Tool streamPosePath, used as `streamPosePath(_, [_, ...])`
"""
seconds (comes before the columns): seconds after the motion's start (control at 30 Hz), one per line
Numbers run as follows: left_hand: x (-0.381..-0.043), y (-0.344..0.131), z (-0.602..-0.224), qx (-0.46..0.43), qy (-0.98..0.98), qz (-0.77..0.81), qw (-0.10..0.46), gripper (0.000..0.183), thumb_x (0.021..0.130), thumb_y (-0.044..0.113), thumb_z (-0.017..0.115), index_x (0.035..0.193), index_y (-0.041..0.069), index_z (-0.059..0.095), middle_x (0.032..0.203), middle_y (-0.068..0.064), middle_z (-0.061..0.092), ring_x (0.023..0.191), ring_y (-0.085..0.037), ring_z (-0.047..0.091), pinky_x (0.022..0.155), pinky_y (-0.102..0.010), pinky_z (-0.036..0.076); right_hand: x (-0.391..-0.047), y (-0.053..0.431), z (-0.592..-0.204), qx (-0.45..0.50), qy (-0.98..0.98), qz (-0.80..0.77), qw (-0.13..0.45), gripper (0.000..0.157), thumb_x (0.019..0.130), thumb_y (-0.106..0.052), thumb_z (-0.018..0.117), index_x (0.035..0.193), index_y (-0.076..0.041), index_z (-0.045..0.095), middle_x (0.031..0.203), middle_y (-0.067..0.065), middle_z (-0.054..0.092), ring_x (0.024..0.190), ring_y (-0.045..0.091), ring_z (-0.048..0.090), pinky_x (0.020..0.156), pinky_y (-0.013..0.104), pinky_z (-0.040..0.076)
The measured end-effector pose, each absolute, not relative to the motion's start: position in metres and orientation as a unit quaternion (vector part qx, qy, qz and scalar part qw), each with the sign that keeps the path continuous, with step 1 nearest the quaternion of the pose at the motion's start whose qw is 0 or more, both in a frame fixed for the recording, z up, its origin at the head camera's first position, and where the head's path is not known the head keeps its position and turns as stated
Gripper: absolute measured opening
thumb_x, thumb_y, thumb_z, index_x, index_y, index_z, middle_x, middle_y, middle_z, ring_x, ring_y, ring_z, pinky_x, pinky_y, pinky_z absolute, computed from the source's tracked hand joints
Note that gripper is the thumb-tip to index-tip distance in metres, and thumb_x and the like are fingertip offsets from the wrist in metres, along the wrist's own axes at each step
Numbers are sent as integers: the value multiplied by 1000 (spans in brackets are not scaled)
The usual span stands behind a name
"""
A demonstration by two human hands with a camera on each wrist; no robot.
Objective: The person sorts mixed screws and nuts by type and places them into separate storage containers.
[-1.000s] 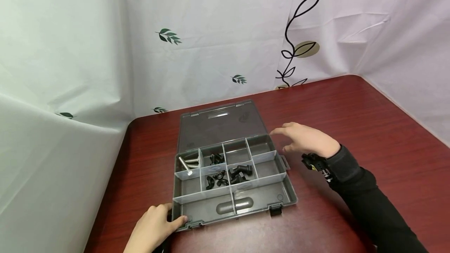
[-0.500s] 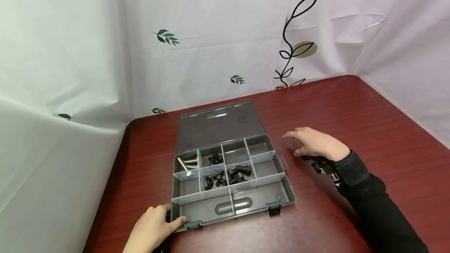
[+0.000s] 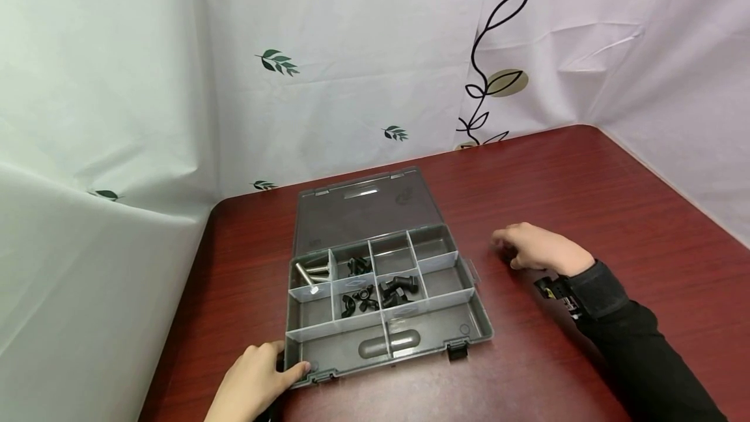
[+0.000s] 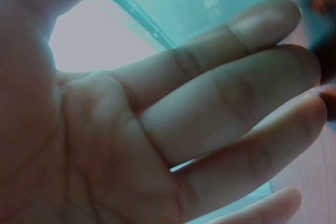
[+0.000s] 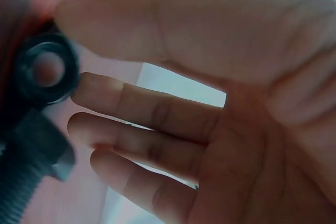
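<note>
A grey see-through organizer box [image 3: 433, 342] lies with its lid [image 3: 363, 213] laid back. My left hand [image 3: 252, 379] grips its front left corner, thumb over the rim and fingers along the outside wall; in the left wrist view those fingers [image 4: 226, 98] stretch out straight. To the right of the box, my right hand [image 3: 545, 249] is low over the table, fingers pointing down. In the right wrist view, a black ring-shaped part [image 5: 23, 69] and a black bolt [image 5: 44, 148] with a thread are close to its fingertips. Whether they touch cannot be seen.
Silver pins [image 3: 305, 273] and small black parts [image 3: 359, 267] occupy back compartments. Black wing nuts [image 3: 348, 307] and thicker black bolts [image 3: 404, 283] are in the middle row. A dark red table [image 3: 556, 174] is bordered by a white patterned cloth [image 3: 351, 31] behind and at both sides.
My right hand has moved right and toward me, away from the box's back right corner, and its fingers have bent downward. The left hand stays at its corner.
</note>
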State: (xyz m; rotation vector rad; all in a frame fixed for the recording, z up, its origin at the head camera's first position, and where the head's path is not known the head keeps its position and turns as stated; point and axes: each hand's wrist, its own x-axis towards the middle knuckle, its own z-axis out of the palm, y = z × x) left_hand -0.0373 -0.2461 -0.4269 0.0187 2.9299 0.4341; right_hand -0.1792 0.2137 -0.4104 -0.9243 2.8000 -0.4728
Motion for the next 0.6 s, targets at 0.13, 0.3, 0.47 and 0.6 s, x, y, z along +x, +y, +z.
streamPosePath(0.13, [-37,-246,-427,6,985,149,87,37,72,48,72,75,14,59,52,2,42,54,-14,39,54,-35,36,-180,216,-415,-313,933,-158,80,37,62,8,64,96,-9,61,89,1,56,83,19,53,71,35,43])
streamPosePath(0.3, [-36,-246,-427,5,985,150,86,37,72,48,72,72,15,56,52,2,41,53,-14,38,53,-35,35,-180,219,-418,-323,933,-143,63,35,60,10,61,90,-8,60,84,0,53,77,16,50,68,33,42])
streamPosePath(0.47, [-36,-246,-427,4,985,147,89,37,72,48,72,70,16,54,51,2,40,52,-14,37,52,-34,34,-179,219,-421,-328,934,-134,45,31,61,13,59,84,-8,59,80,-1,51,73,14,48,65,32,42])
streamPosePath(0.6, [-36,-246,-428,6,985,149,89,37,73,48,71,71,15,55,51,2,40,52,-14,37,52,-34,35,-180,220,-422,-329,934,-134,39,31,62,14,58,83,-8,58,78,-2,51,71,13,47,64,31,42])
